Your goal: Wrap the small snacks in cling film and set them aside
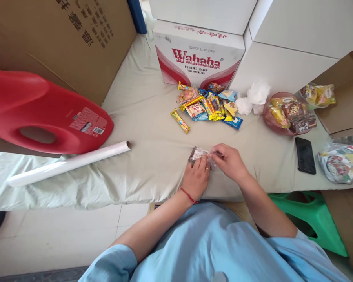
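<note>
Near the front edge of the cloth-covered table lies a small snack packet (198, 152), dark brown with white print, its wrapper shiny. My left hand (195, 179) holds it against the cloth, fingers over its top; part of the packet is hidden under them. At the packet's right end, my right hand (231, 161) is closed in a pinch on clear, crinkled plastic (211, 159). Whether that plastic is joined to the packet I cannot tell. Beyond both hands is a pile of wrapped snacks (211, 106), with one yellow snack bar (180, 120) lying apart at its left.
A Wahaha carton (198, 55) stands behind the pile. To the right are white crumpled bags (257, 96), a red bowl (267, 121) of snacks, a phone (305, 156) and a plastic bag (339, 162). A red jug (55, 117) and a white roll (70, 163) lie left.
</note>
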{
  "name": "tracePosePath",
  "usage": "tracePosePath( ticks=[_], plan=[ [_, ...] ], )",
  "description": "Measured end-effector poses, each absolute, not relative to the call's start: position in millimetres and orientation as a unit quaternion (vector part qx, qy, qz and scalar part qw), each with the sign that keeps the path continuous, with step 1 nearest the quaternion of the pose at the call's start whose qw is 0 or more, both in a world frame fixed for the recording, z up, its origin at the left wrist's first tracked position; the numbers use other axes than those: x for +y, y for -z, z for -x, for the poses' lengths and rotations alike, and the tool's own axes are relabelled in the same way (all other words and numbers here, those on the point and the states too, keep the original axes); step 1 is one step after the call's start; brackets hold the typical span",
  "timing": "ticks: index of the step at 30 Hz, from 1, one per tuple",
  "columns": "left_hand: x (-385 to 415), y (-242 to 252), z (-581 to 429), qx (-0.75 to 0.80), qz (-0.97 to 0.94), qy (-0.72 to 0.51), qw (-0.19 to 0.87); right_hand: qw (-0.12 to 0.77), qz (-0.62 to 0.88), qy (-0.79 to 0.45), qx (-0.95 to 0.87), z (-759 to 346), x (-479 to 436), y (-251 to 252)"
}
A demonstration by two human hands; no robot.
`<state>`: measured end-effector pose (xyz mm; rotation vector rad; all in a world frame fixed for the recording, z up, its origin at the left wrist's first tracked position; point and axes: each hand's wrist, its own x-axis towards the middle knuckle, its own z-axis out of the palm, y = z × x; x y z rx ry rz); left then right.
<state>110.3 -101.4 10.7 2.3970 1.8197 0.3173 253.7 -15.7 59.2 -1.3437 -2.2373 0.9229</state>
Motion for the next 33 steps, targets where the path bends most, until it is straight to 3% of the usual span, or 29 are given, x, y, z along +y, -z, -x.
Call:
tracePosePath(
  ticks=[4,6,11,17,21,26,29,33],
  plan=[
    [-111,-20,-99,0.587,-0.792,-0.137,0.097,0.032,0.483,-0.212,-0.849,-203,-1,-57],
    [-122,-26,-86,0.568,-0.796,-0.155,0.139,-0.003,0.474,-0.172,-0.863,-188,-6,-54],
    [-148,-36,-46,0.555,-0.776,-0.171,0.247,0.028,0.426,-0.076,-0.901,-177,-35,-50],
    [-161,-43,-24,0.608,-0.699,-0.250,0.282,0.040,0.446,-0.091,-0.889,-178,-38,-41],
    [-162,-48,-24,0.630,-0.619,-0.339,0.324,0.118,0.451,-0.172,-0.868,-197,-35,-53],
    [-155,-47,-38,0.602,-0.403,-0.458,0.515,0.303,0.465,-0.472,-0.685,-240,-35,-73],
    [-143,-43,-52,0.525,-0.277,-0.507,0.625,0.300,0.433,-0.623,-0.578,-251,-40,-69],
    [-129,-38,-67,0.569,-0.268,-0.487,0.606,0.272,0.411,-0.680,-0.544,-248,-57,-51]
  ],
)
